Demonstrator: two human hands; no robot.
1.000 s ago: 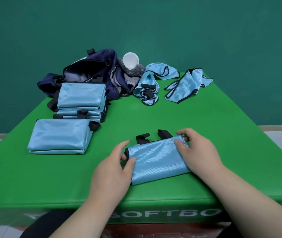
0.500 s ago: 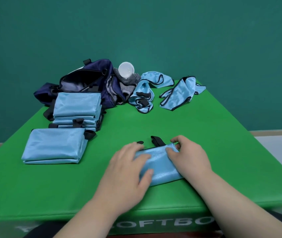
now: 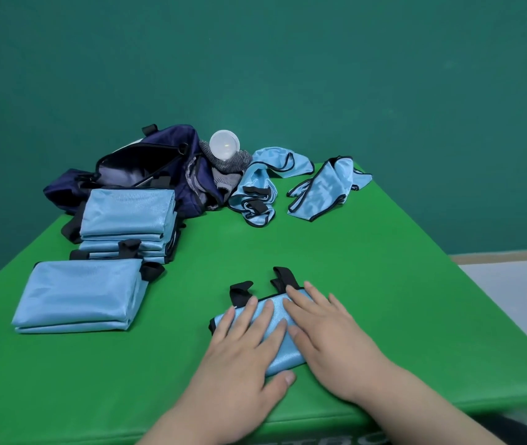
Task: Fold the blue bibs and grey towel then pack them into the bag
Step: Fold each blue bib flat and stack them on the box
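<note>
A folded blue bib (image 3: 277, 322) with black straps lies near the front of the green table (image 3: 384, 284). My left hand (image 3: 243, 354) and my right hand (image 3: 329, 338) both press flat on it with straight fingers, covering most of it. One folded bib (image 3: 76, 293) lies at the left, and a stack of folded bibs (image 3: 127, 220) sits behind it. Two unfolded bibs (image 3: 255, 194) (image 3: 323, 187) lie crumpled at the back. The grey towel (image 3: 227, 175) is bunched next to the open navy bag (image 3: 146, 168).
A white round cup or lid (image 3: 224, 145) rests on the grey towel at the back. A dark green wall stands behind the table. The table's front edge runs just below my wrists, and its right edge slopes off toward the floor.
Both hands have gone from gripping the bib's left and right edges to lying flat on top of it, pressing it down. The view has tilted down a little.
</note>
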